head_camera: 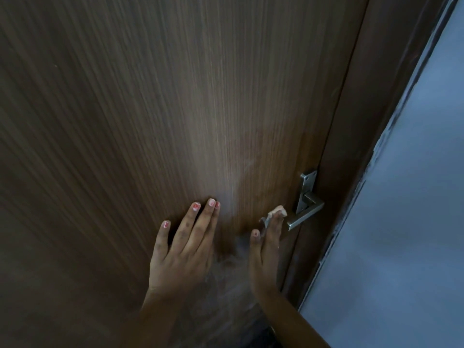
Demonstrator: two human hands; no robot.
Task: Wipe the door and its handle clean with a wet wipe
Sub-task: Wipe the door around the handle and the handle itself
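A dark brown wood-grain door [150,109] fills most of the head view. Its metal lever handle [305,217] with a rectangular plate sits at the door's right edge. My left hand [187,247] lies flat on the door with fingers spread, to the left of the handle. My right hand [267,249] presses a small white wet wipe [276,212] against the door just left of the handle's tip. Most of the wipe is hidden under my fingers. A paler wiped streak runs up the door above my hands.
The brown door frame [376,121] runs along the door's right edge. Beyond it stands a pale blue-grey wall [414,209] with a rough painted border.
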